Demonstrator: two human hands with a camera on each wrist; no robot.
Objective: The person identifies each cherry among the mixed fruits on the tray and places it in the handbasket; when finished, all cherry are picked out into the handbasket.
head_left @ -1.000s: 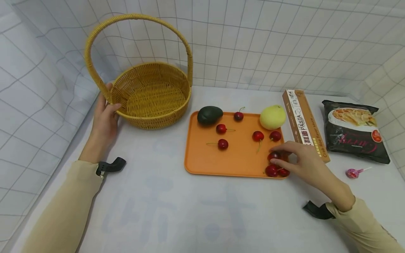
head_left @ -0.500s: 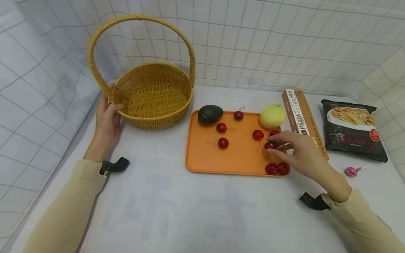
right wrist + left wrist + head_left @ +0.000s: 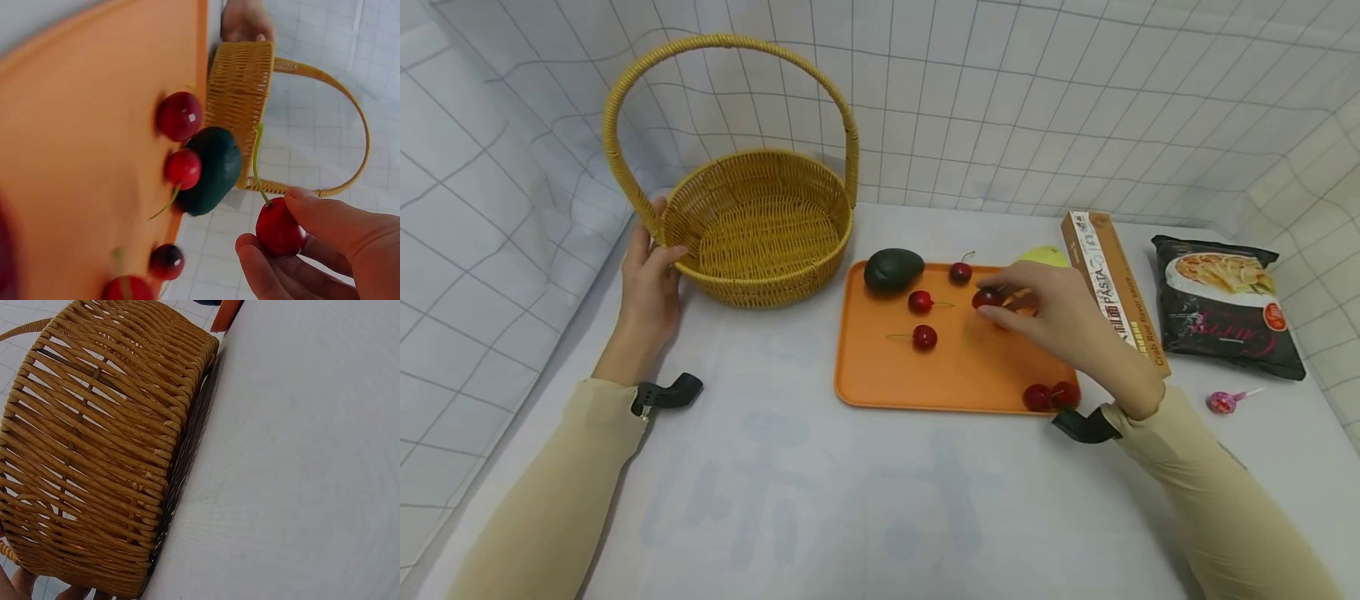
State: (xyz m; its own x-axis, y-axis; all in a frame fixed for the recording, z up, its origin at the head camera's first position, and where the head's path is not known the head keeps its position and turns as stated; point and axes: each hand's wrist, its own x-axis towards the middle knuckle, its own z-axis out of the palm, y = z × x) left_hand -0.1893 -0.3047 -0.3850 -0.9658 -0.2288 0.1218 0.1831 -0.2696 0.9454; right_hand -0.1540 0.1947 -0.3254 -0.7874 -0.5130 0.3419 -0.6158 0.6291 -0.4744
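Observation:
My left hand (image 3: 651,292) grips the left rim of a yellow wicker basket (image 3: 760,290), thumb over the edge, beside the tall handle's foot. Over an orange tray (image 3: 880,385), my right hand (image 3: 1063,312) pinches a dark red cherry (image 3: 280,228) between thumb and fingers; its green stem points up in the right wrist view. Several other cherries lie on the tray, including one cherry (image 3: 925,337) near the middle and one cherry (image 3: 1037,397) at the near right corner. A dark green avocado (image 3: 893,271) lies at the tray's far left corner. My right hand partly hides a yellow-green round fruit (image 3: 1047,255).
Right of the tray lies a long pasta box (image 3: 1097,267). Beyond it are a black food bag (image 3: 1225,321) and a pink lollipop (image 3: 1222,402). A white cloth with grid lines (image 3: 962,125) hangs behind the table.
My right hand has lifted the cherry from the tray's right side and carried it left and away from me. The left hand stays on the basket rim.

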